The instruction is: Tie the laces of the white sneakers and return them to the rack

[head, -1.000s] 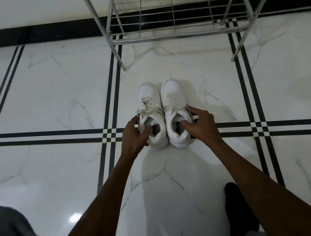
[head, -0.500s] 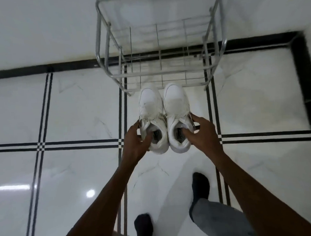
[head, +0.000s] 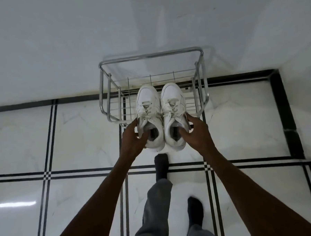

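Two white sneakers are held side by side in the air, toes pointing away from me, laces knotted. My left hand (head: 133, 139) grips the left sneaker (head: 148, 114) at its heel collar, thumb inside the opening. My right hand (head: 195, 133) grips the right sneaker (head: 173, 111) the same way. Their toes overlap the top of the chrome wire shoe rack (head: 105, 95), which stands against the white wall. The heels hang over the floor in front of the rack.
White marble floor (head: 76, 136) with black inlay lines lies around. My grey trouser leg (head: 155, 208) and two dark socked feet (head: 161, 164) stand just below the shoes. A white wall (head: 57, 50) rises behind the rack, and a corner lies at right.
The sneakers have been lifted off the floor and carried forward and up over the rack. I have risen to standing, so the view now looks down on the rack from above.
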A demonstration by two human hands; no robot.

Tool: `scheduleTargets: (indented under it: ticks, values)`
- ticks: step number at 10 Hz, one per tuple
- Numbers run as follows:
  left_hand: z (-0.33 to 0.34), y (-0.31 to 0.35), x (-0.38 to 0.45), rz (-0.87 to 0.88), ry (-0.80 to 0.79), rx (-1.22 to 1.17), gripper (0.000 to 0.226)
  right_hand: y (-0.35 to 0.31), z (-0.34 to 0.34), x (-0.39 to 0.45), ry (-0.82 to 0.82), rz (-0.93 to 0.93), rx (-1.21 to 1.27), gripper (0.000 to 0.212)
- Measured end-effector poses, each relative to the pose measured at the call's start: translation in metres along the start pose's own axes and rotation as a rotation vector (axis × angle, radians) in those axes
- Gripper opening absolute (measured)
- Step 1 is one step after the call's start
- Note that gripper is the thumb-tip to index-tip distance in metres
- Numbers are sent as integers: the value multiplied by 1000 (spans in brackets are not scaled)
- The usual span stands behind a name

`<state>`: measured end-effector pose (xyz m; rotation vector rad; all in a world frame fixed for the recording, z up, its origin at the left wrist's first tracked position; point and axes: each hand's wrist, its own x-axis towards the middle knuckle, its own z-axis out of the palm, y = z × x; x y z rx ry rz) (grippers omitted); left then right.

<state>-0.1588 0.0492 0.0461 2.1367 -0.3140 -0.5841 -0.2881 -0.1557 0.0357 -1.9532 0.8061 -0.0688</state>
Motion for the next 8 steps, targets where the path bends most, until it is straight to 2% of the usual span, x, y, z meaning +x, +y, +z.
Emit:
scheduleTargets:
  ticks: [2, 4, 6, 7, 8]
  values:
    - [-1, -18, 107, -30, -32, 36, 60, -1, 31, 103, 4, 15, -12, 63]
    - [5, -53, 174, -50, -89, 110, 67, 8, 59, 159, -24, 47, -30, 65]
    - [7, -55, 184, -67, -90, 110, 65, 10, 63, 174, -38, 93, -23, 58]
    - [7, -55, 185, -83, -101, 146, 65, 7, 61, 176, -99, 142, -31, 68]
    - [0, -50, 180, -70, -90, 230, 66, -13, 53, 177, -180, 279, -44, 85]
